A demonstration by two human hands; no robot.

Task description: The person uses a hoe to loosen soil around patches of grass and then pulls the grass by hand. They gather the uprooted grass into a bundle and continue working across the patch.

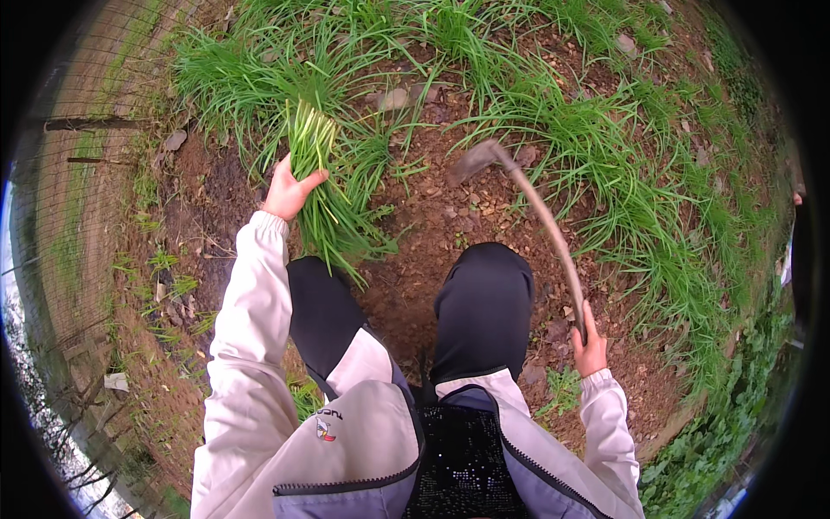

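My left hand (293, 189) is closed around a bunch of cut green chives or similar leafy stalks (310, 139). The pale cut ends point up and away, and the leaves hang down towards my left knee. In my right hand (590, 347) is the end of a long wooden handle (551, 227). A metal hoe head (473, 162) sits at its far end, over the brown soil (421, 240) between the plants. The head looks slightly blurred, and I cannot tell whether it touches the ground.
Growing clumps of the same grassy plants (616, 149) arc across the front and right. Flat stones (393, 99) lie among them. A wire mesh fence (91, 194) runs along the left. Broad-leaved greenery (733, 402) fills the lower right, and part of another person (804, 253) shows at the right rim.
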